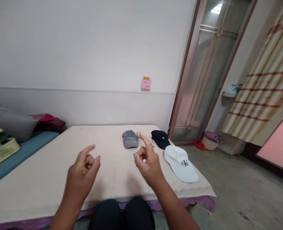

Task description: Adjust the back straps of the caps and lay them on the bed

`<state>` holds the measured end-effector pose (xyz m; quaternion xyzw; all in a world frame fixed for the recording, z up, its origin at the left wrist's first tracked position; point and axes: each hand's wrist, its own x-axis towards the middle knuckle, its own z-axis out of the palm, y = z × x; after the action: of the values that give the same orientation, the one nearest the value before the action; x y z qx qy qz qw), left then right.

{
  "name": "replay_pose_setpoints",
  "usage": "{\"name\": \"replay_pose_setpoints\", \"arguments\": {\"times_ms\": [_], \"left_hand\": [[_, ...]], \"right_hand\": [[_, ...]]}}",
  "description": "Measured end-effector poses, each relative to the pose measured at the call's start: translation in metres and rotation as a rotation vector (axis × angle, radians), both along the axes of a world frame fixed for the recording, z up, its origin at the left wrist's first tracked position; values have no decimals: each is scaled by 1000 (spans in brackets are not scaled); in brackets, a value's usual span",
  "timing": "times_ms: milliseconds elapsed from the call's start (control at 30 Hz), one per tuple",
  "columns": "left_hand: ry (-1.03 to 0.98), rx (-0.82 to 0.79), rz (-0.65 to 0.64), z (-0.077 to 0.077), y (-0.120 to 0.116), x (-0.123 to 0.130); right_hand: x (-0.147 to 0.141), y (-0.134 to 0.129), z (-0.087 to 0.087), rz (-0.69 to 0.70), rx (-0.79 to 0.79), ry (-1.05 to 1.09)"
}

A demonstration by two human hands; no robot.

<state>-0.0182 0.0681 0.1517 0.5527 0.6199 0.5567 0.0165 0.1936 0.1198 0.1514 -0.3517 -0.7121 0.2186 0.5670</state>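
Note:
My left hand (83, 169) is held above the bed on the left, index finger and thumb apart, the other fingers curled, nothing in it. My right hand (147, 163) hovers further right in a similar pose, index finger stretched out and a gap showing between thumb and curled fingers. Behind it lies a pale item (139, 135), mostly hidden, whose kind I cannot make out. A grey cap (130, 139) sits just left of that. Beyond my right hand is a navy cap (160, 139). Nearest to my right wrist rests a white cap (181, 163) with dark letters.
The caps lie on a bed (43, 179) with a cream cover. A pink note (146, 84) is taped to the wall. At left are a grey pillow (14, 123) and a yellow-green box (2, 153). A glass door (199, 73) and waste bin (210, 141) stand right.

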Motion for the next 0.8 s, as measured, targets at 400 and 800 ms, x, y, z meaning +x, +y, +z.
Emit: {"name": "replay_pose_setpoints", "arguments": {"times_ms": [400,800], "left_hand": [[324,-467,-184,-232,-2,41],[484,-448,-163,-254,-6,36]], "right_hand": [[-3,-30,-222,-166,-369,-513],[0,-29,-232,-177,-428,-557]]}}
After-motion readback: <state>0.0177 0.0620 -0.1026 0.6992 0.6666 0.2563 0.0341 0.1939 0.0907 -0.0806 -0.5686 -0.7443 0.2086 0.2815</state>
